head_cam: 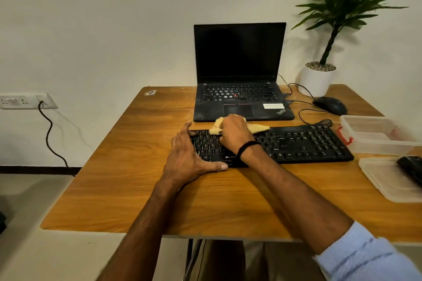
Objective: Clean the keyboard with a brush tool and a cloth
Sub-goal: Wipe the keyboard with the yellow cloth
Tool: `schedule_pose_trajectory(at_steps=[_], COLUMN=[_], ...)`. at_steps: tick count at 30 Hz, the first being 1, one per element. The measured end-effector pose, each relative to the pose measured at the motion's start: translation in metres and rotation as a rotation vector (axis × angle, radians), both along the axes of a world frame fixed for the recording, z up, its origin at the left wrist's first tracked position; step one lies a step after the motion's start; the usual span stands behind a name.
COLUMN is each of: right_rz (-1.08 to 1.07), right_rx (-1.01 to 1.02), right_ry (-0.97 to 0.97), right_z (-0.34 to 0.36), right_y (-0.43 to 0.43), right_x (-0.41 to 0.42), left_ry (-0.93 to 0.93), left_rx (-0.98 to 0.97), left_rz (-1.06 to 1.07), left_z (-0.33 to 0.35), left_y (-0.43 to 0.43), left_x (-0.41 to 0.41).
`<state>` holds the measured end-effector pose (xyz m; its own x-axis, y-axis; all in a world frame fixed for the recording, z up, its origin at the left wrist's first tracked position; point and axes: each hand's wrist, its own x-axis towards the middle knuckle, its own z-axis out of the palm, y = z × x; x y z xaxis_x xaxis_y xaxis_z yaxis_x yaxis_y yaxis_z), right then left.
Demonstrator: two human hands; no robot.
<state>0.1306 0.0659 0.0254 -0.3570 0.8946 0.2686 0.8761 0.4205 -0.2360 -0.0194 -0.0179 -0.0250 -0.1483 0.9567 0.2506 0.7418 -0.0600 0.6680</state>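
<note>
- The black keyboard is lying across the wooden worktop, just in front of an open laptop.
- The left hand is resting flat at the keyboard's left end, its fingers straight and its thumb lying along the front edge.
- The right hand is gripping a yellow cloth, bunched under curled fingers, and pressing it on the keys' upper rows left of centre.
- A clear plastic container is sitting just beside the keyboard's right end.
</note>
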Motion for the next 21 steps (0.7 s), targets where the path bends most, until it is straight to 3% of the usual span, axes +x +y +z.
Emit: schedule_pose_trajectory(at_steps=[5,9,13,18,21], right_rz=[-0.211,-0.273,-0.191,0.098,0.009], right_rx=[-0.055,-0.058,-0.118,-0.193,-0.184], right_ry=[0.058,0.18,0.29,0.22,0.291], right_z=[0.002,0.0,-0.003,-0.005,-0.009], right_y=[0.012,0.013,0.017,0.004,0.009], right_x=[0.077,0.074,0.034,-0.003,0.007], left_ry=[0.005,0.007,0.011,-0.005,0.011], left_rx=[-0.01,-0.02,-0.029,-0.021,-0.022], left_rz=[-0.022,-0.036,-0.04,-0.025,-0.016], left_z=[0.001,0.002,0.002,0.002,0.002], left_y=[0.002,0.003,0.002,0.0,0.001], left_x=[0.0,-0.001,0.0,0.0,0.002])
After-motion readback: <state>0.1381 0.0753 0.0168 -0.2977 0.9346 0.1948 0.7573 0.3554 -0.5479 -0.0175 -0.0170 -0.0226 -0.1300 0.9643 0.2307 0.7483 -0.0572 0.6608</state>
